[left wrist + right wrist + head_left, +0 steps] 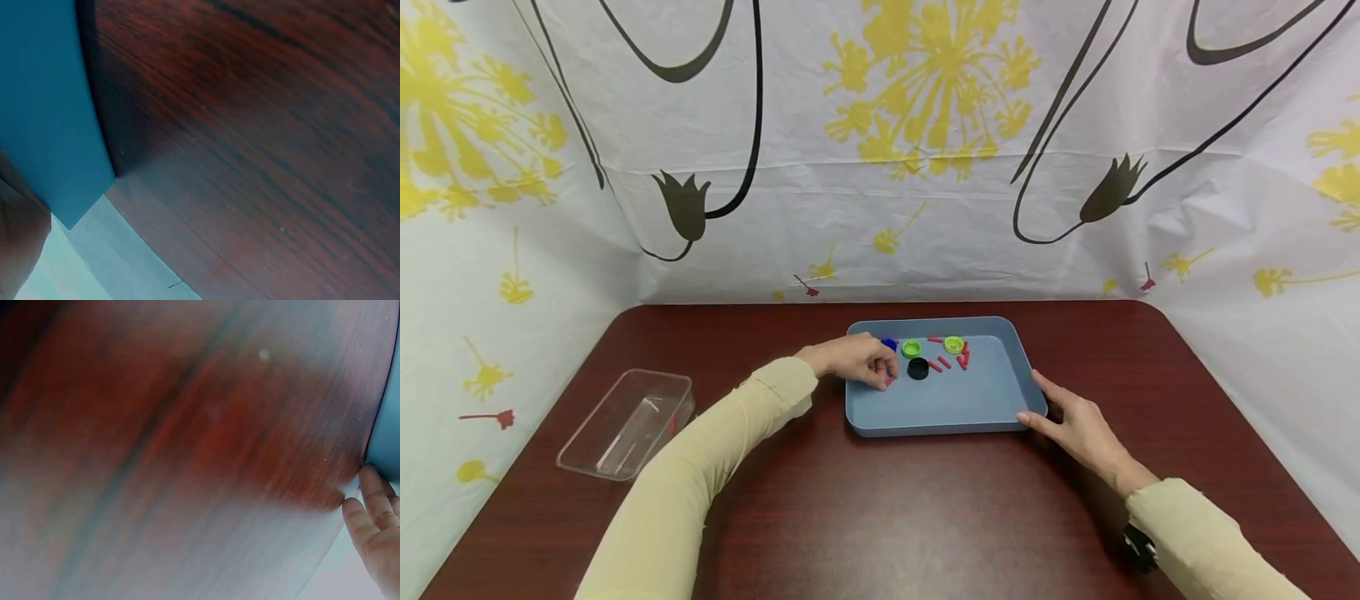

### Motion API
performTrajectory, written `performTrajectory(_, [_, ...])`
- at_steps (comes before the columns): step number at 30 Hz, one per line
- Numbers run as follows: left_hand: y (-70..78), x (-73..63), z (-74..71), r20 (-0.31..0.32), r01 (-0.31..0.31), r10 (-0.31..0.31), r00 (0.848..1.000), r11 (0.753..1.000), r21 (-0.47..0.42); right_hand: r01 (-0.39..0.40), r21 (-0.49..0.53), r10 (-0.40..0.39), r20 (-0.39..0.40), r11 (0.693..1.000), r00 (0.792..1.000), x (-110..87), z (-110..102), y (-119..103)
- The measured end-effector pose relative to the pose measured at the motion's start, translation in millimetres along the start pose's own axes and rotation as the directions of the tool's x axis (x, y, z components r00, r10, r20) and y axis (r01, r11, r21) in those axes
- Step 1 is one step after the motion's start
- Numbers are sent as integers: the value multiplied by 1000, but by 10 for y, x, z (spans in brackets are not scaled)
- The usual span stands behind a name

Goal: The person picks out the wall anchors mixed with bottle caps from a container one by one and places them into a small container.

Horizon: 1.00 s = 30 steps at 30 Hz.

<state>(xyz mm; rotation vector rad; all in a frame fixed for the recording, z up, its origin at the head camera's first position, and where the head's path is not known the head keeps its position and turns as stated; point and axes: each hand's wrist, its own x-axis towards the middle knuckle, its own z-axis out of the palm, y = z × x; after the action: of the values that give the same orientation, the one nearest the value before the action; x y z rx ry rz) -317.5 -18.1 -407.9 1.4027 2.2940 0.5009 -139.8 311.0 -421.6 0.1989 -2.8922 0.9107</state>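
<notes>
Head cam alone gives me the contents of the tray (pixel 955 400): red sticks (pixel 944 362), black round pc. (pixel 918 368), etc. L wrist cam shows me mostly tray wall + worktop (pixel 250 156). L hand (pixel 859 358): fingers curled, gap narrow, at a red stick (pixel 890 381) by tray's L end; can't tell if pinched. R hand (pixel 1081 429): thumb + fingers wide apart, touching tray's near R corner; R wrist cam shows fingertips (pixel 369 472) at outer wall.

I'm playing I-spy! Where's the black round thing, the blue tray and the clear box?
Black round thing (pixel 918 368): head view, on its middle.
Blue tray (pixel 958 406): head view, on its bare floor.
Clear box (pixel 627 435): head view, on its bottom.
</notes>
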Motion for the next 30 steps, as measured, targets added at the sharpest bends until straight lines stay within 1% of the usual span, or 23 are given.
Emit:
performTrajectory(5, [9, -41, -1, -31, -11, 11, 999, 1000, 15, 7, 1, -7, 1, 1000, 1000, 7, 5, -14])
performTrajectory(8, [11, -69, -3, -50, -19, 19, 999, 1000, 8, 8, 4, -8, 7, 1000, 1000, 14, 5, -22])
performTrajectory(16, [-3, -119, 12, -107, -10, 4, 994, 999, -48, 17, 2, -17, 10, 1000, 1000, 22, 29, -10])
performTrajectory(19, [1, -132, 21, -148, -23, 11, 989, 996, -86, 17, 5, -17, 14, 1000, 1000, 19, 36, 3])
performTrajectory(21, [17, -140, 23, -194, -37, 11, 981, 991, -129, 21, 4, -21, 11, 1000, 1000, 16, 34, 11])
performTrajectory(24, [42, -149, 28, -270, -44, -11, 963, 979, -197, 24, -2, -24, 1, 1000, 1000, 10, 27, 25])
performTrajectory(26, [58, -160, 32, -312, -35, -44, 949, 970, -243, 22, -4, -22, 0, 1000, 1000, 3, 23, 32])
performTrajectory(28, [74, -180, 33, -345, -12, -92, 934, 958, -288, 21, -6, -21, 2, 1000, 1000, -3, 20, 39])
performTrajectory(30, [91, -204, 27, -376, 0, -135, 917, 941, -337, 20, -6, -20, 2, 1000, 1000, -8, 17, 43])
